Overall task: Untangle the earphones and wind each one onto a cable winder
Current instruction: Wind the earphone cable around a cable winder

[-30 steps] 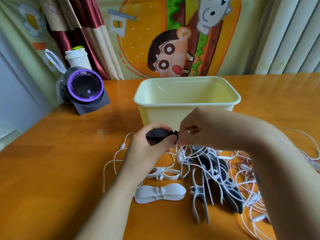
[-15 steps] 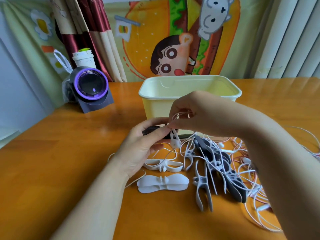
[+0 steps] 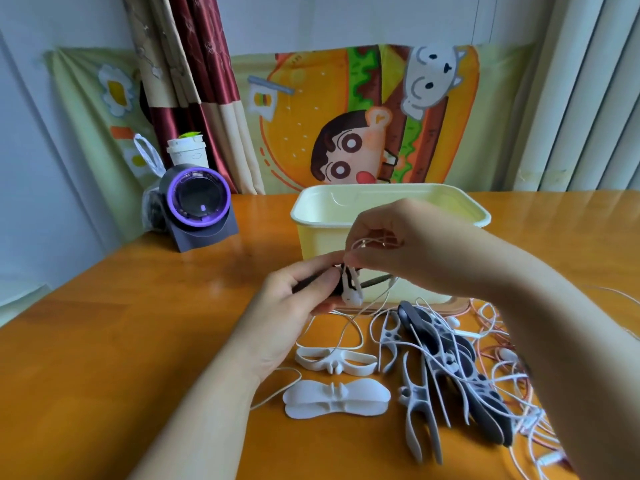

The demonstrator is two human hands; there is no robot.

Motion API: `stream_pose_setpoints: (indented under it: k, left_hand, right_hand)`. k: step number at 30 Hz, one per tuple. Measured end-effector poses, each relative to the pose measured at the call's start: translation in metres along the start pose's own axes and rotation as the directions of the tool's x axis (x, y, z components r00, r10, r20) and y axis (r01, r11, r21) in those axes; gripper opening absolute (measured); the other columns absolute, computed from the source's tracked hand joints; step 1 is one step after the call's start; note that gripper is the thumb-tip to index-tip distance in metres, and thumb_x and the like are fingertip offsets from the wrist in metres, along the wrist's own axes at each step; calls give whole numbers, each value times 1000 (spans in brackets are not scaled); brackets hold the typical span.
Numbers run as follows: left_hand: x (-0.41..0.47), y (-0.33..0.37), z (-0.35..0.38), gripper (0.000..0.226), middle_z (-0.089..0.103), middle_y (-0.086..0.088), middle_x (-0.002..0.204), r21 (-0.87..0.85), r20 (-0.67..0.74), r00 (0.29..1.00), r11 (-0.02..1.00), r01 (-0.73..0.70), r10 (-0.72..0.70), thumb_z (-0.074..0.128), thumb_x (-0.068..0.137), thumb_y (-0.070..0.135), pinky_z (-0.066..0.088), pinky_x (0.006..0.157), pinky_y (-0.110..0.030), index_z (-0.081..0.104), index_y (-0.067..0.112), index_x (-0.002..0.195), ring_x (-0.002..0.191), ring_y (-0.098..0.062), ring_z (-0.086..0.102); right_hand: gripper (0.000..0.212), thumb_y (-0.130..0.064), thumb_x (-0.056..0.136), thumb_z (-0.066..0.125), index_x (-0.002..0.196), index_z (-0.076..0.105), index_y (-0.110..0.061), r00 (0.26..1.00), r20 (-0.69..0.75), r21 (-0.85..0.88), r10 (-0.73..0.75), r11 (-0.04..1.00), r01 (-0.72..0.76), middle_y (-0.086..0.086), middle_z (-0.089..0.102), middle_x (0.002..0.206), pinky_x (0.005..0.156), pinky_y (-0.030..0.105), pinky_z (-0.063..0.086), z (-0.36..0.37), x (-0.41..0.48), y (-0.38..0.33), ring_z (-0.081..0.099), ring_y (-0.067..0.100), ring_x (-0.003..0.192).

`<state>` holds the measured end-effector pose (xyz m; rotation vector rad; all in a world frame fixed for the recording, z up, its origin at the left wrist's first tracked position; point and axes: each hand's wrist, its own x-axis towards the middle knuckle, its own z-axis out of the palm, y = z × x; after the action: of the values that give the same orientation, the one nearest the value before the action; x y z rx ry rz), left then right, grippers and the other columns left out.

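L hand [image 3: 294,306] grips a black winder [image 3: 375,280], held up off the table [image 3: 104,341] just in front of the tub [image 3: 311,216]. R hand [image 3: 408,244] pinches a white cable [image 3: 348,329] right at the winder's middle, w/ loops bunched under its fingers. Earbuds [image 3: 351,296] dangle below the pinch, touching the winder. Judging by this, winding is at its early turns; the turn count isn't readable, as fingers cover it.

Risks:
- The cable's slack drops to the table and seems to cross the open-frame winder [image 3: 334,358]. A pull upward could drag that along or snag.
- The far end prob. runs into the tangle [image 3: 519,382] at right. If not fully freed, tension will tighten knots there instead of feeding out.
- Loose earbuds may swing into the next turn and get trapped under it.
- The pinch is small. If it slips, the loops spring off the winder.

Around: a flat white winder [image 3: 336,398] lies near the L wrist. A pile [image 3: 460,362] of grey, black and white winders w/ cables laced through lies under the R forearm. White and orange leads spread to the right edge. The tub close behind limits forward room. A purple-ringed gadget [image 3: 199,206] and a cup [image 3: 187,152] stand far left, well apart.
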<state>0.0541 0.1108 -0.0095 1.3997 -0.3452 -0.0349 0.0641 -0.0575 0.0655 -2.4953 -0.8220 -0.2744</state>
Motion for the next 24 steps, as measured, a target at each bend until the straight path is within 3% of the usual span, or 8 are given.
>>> stream_pose_setpoints:
  k: [5,13,16,19,21,24]
  left_hand:
    - [-1,0,-3,31,74,1,86,63,31,999,998,25,-27,64,73,28,50,73,-19,71,19,102,94,-17,68]
    - [0,-4,1,28,74,-4,85,-22,-14,994,994,108,-108,65,67,32,48,67,-19,72,19,91,74,-11,69]
    - [0,-5,3,24,74,-1,78,-90,-61,987,986,140,-146,63,68,28,48,59,-16,71,19,89,66,-10,68]
    - [2,-3,2,23,74,1,79,-148,-150,977,980,131,-153,62,71,28,46,61,-18,70,20,91,64,-8,68]
    - [4,-1,-2,13,74,2,79,-198,-234,961,975,100,-146,63,78,25,45,61,-17,70,21,88,63,-7,67]
    - [5,-1,-3,11,74,5,79,-204,-307,943,977,65,-126,61,89,21,44,64,-19,71,22,87,65,-6,67]
  right_hand:
    - [6,-25,88,64,82,66,-26,999,-43,37,-11,999,12,-14,62,73,62,11,42,6,3,3,55,-4,73]
    - [6,-23,88,64,83,68,-21,999,-41,116,-28,993,33,-8,63,71,57,9,39,20,7,6,53,-2,64]
    - [5,-25,87,66,83,68,-22,997,-79,132,-14,991,24,-13,60,74,59,7,37,27,10,9,51,-7,65]
    - [16,-36,82,68,94,67,-26,970,-240,155,27,988,11,-10,58,95,71,8,39,33,13,14,52,-2,82]
    - [20,-40,82,66,95,68,-24,942,-331,150,55,989,-5,-11,61,94,74,12,41,29,13,11,54,2,84]
    - [23,-43,82,62,87,72,-22,970,-231,133,72,990,-41,-13,66,78,64,12,44,24,10,5,58,0,72]
